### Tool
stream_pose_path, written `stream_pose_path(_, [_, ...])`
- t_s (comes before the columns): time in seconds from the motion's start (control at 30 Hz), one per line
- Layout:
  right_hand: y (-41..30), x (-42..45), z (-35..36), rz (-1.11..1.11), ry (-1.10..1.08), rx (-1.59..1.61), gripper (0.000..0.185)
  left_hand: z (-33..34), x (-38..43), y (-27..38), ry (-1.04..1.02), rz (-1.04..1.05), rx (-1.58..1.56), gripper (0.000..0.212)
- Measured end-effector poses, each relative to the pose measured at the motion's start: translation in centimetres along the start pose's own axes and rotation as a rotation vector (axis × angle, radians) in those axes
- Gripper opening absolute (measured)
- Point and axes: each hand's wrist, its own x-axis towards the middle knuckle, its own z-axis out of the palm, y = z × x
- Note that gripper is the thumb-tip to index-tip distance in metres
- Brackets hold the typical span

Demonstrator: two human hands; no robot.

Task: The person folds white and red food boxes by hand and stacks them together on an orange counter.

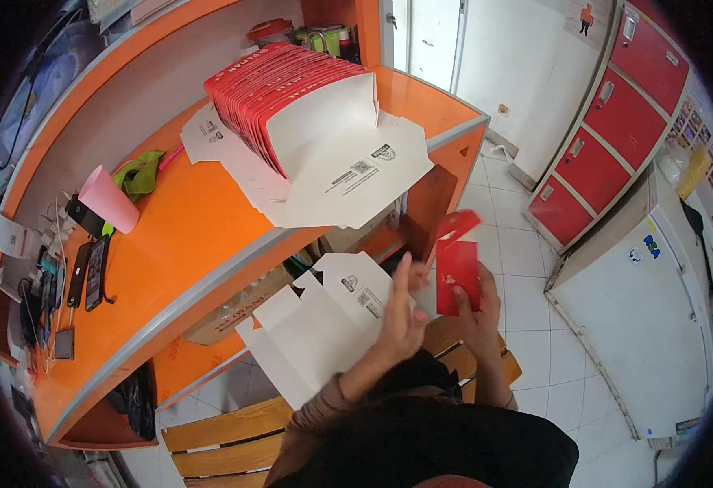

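Observation:
My right hand (pixel 477 302) holds a small red card piece (pixel 457 268), thumb on its face; its blurred upper part bends over. To its left, my left hand (pixel 404 308) is raised with its fingers apart, holding nothing that I can see. A flat, unfolded white carton blank (pixel 326 329) with printed marks lies below and left of my left hand, partly behind that forearm. On the orange counter (pixel 204 201) a long row of nested red cartons (pixel 289 97) stands on more white carton blanks (pixel 362 165), which reach over the counter's edge.
A pink plastic cup (pixel 109 198), a green cloth (pixel 141 175), a smartphone (pixel 97 271) and cables are on the counter's left part. A cardboard box (pixel 240 308) sits on the shelf below. Around me are a slatted wooden bench (pixel 234 442), red lockers (pixel 603 131) and a white refrigerator (pixel 631 317).

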Motion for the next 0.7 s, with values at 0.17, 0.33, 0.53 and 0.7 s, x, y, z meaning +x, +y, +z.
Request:
stream_pose_path(0.17, [-1.2, 0.4, -2.5, -0.174, -0.29, -0.232, 0.039, -4.5, 6.4, 2.5, -0.237, 0.169, 0.131, 0.042])
stream_pose_path(0.33, [-2.8, 1.8, -3.9, -0.149, -0.414, -0.195, 0.041, -4.0, 8.2, 4.2, -0.213, 0.178, 0.327, 0.032])
stream_pose_path(0.53, [-3.5, 2.3, -4.0, -0.134, -0.349, -0.357, 0.06, -2.5, 7.2, 5.1, 0.059, 0.446, 0.473, 0.027])
stream_pose_path(0.7, [-3.5, 2.9, -4.6, -0.368, -0.15, -0.334, 0.077, -1.5, 6.6, 3.8, -0.189, 0.359, 0.34, 0.025])
